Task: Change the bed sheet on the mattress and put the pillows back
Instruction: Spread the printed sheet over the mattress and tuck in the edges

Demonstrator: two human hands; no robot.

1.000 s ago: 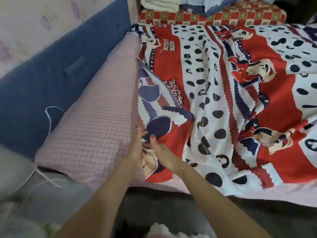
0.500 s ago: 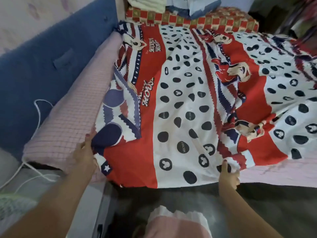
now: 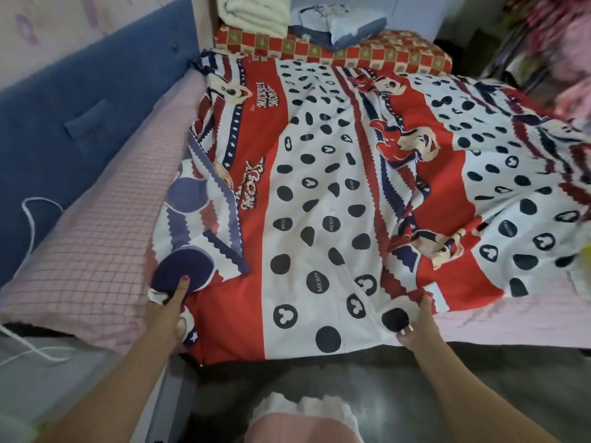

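"MICKEY" on bed sheet (image 3: pixel 319 219) (dots)

Bed sheet (image 3: pixel 319 203): red and white bands, black dots on the white, navy zigzag stripes with stars, cartoon mouse prints. Mattress (image 3: pixel 105 238): pale pink with a thin dark grid; headboard (image 3: pixel 73 123) plain blue. Folded blanket (image 3: pixel 335 54) at the far end: red and gold checks; towel (image 3: pixel 256 14) on it cream.

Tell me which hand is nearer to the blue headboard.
The left hand. It grips the sheet at its near left corner, on the side of the blue headboard. The right hand holds the near edge much farther right.
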